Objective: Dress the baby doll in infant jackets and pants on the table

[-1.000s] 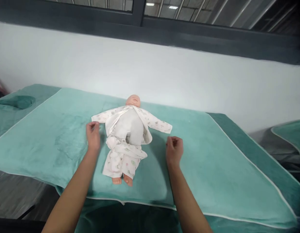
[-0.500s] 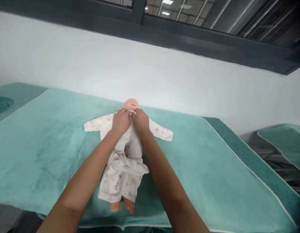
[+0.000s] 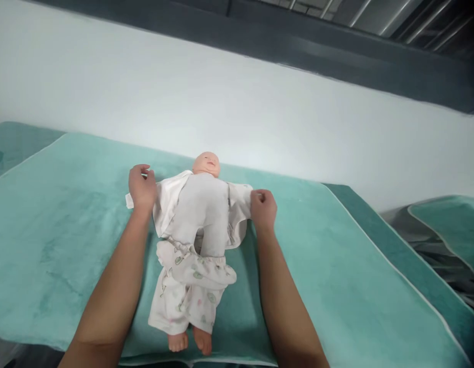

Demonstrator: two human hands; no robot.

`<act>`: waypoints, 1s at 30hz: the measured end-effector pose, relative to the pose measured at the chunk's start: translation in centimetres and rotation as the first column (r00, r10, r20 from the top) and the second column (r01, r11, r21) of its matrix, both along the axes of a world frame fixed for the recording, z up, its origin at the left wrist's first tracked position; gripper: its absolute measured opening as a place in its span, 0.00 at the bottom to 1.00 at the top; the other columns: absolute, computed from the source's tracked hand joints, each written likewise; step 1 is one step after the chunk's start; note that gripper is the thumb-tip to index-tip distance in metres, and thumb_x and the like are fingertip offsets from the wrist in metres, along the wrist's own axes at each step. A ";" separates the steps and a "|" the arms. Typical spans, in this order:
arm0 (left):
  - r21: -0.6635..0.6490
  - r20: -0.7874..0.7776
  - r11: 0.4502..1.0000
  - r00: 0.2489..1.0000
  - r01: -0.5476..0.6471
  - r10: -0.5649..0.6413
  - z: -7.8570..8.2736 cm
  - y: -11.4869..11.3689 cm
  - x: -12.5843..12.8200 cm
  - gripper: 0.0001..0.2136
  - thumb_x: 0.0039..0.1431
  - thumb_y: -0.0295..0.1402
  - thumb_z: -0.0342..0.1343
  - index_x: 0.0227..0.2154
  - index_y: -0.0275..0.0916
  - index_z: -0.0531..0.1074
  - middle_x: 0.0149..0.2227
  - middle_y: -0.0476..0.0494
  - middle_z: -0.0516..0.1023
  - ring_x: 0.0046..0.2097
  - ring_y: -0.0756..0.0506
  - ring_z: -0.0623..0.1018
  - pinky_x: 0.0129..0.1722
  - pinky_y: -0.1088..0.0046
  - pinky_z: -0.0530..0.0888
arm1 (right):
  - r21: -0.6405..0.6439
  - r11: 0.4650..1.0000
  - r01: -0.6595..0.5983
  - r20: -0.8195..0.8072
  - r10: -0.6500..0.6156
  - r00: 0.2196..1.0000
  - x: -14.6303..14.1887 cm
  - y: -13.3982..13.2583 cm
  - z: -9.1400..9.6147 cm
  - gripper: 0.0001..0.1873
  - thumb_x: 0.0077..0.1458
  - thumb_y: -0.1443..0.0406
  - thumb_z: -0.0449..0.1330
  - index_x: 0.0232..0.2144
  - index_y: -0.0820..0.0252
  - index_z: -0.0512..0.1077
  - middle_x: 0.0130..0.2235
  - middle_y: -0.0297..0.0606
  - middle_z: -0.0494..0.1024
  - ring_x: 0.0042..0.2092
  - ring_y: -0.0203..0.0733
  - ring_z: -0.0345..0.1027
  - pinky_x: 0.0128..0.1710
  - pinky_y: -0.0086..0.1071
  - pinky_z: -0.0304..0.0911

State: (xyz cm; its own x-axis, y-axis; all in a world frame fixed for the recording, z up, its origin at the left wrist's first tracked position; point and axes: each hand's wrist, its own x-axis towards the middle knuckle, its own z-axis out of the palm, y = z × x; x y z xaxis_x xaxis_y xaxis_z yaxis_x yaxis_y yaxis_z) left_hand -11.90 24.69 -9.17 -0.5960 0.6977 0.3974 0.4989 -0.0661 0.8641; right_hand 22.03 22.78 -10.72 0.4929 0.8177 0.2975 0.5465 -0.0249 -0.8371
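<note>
1. So there's a baby doll (image 3: 203,204) flat on its back in the middle of a green cover (image 3: 359,286), head at the far side, bare feet (image 3: 178,341) at the near side.
2. It's got a white printed top (image 3: 239,225) on, wide open in front, so the pale grey cloth body is showing. The flaps lie out to the left and right.
3. White printed trousers (image 3: 190,294) are bunched low around the legs, thighs uncovered.
4. Left hand (image 3: 142,186) is over the left sleeve, fingers bent, with a bit of cuff (image 3: 129,200) poking out on its left. Can't tell if it's actually gripping fabric.
5. Right hand (image 3: 264,208) is curled up against the end of the right sleeve; can't tell whether the fingers have hold of it.
6. Far side: white wall (image 3: 237,107), dark window frame (image 3: 260,38) above it. Another green cover (image 3: 451,222) off to the right.
</note>
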 end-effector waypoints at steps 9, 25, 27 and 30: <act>-0.356 -0.462 0.926 0.837 0.128 -0.293 -2.1 -5.0 3.2 0.11 0.64 0.42 0.53 0.35 0.41 0.74 0.35 0.35 0.77 0.43 0.34 0.76 0.44 0.59 0.70 | -0.028 0.984 -0.175 -0.050 0.174 0.984 1.8 -7.7 -3.8 0.29 0.54 0.48 0.61 0.51 0.60 0.69 0.49 0.45 0.76 0.44 0.44 0.69 0.46 0.38 0.64; -0.360 -0.361 0.931 0.929 -0.061 -0.078 -2.7 -9.0 0.2 0.11 0.63 0.29 0.47 0.44 0.41 0.72 0.43 0.37 0.78 0.46 0.37 0.76 0.46 0.59 0.69 | 0.238 0.965 0.109 0.043 -0.122 0.992 2.2 -9.1 -3.3 0.15 0.56 0.58 0.59 0.44 0.60 0.71 0.39 0.38 0.71 0.38 0.42 0.64 0.42 0.38 0.63; -0.176 -0.290 0.973 0.953 -0.147 0.092 -2.9 -9.7 -0.2 0.12 0.59 0.26 0.49 0.44 0.39 0.71 0.44 0.37 0.76 0.48 0.37 0.74 0.47 0.59 0.69 | 0.211 0.963 -0.170 0.103 0.151 0.983 0.9 -10.3 -2.8 0.12 0.60 0.58 0.57 0.42 0.58 0.72 0.38 0.38 0.73 0.39 0.42 0.66 0.42 0.38 0.64; 0.042 -0.216 0.993 0.969 -0.112 0.119 -3.0 -11.5 -0.2 0.11 0.55 0.24 0.51 0.40 0.38 0.72 0.43 0.39 0.73 0.50 0.39 0.72 0.51 0.60 0.68 | 0.086 0.804 -0.588 0.097 0.581 0.808 -1.0 -12.6 -2.5 0.08 0.63 0.59 0.59 0.40 0.56 0.73 0.37 0.38 0.75 0.39 0.42 0.68 0.41 0.37 0.64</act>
State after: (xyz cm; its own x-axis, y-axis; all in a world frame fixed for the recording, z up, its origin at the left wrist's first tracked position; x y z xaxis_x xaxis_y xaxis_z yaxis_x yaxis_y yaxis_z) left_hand -12.12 13.15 -12.19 -0.5687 0.6155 0.5457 0.6804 -0.0208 0.7325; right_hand 21.06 10.21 -13.20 -0.0910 0.9063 0.4127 0.4799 0.4030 -0.7793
